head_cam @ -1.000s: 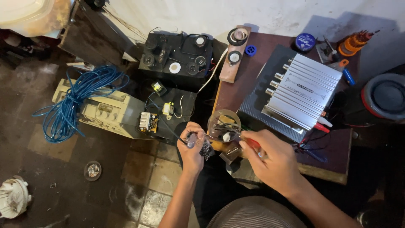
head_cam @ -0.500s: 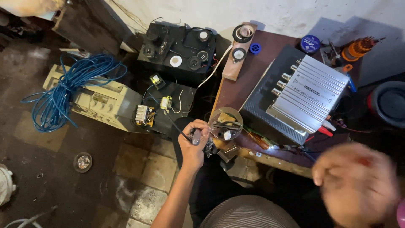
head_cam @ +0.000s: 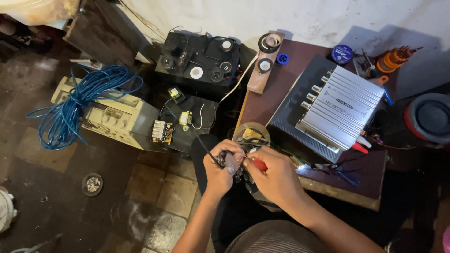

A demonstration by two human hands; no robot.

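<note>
My left hand (head_cam: 219,169) grips a small dark electronic part (head_cam: 233,164) with a black wire running up from it, held over my lap. My right hand (head_cam: 275,175) holds a red-handled tool (head_cam: 259,164) with its tip against that part. Both hands meet just in front of the brown wooden table's (head_cam: 281,89) near corner. A round clear lid or spool (head_cam: 251,135) with small bits lies right behind my fingers. A silver ribbed amplifier (head_cam: 340,112) rests on a dark case on the table.
On the floor to the left lie a coil of blue cable (head_cam: 79,105) on a beige device (head_cam: 119,121), a black box with open circuit boards (head_cam: 187,124) and a black unit with round parts (head_cam: 199,63). A speaker (head_cam: 429,117) sits far right; tape rolls and a small jar stand at the table's back.
My right hand swung out to the lower right half a second ago and has come back to the part with the red-handled tool. My left hand stayed on the part.
</note>
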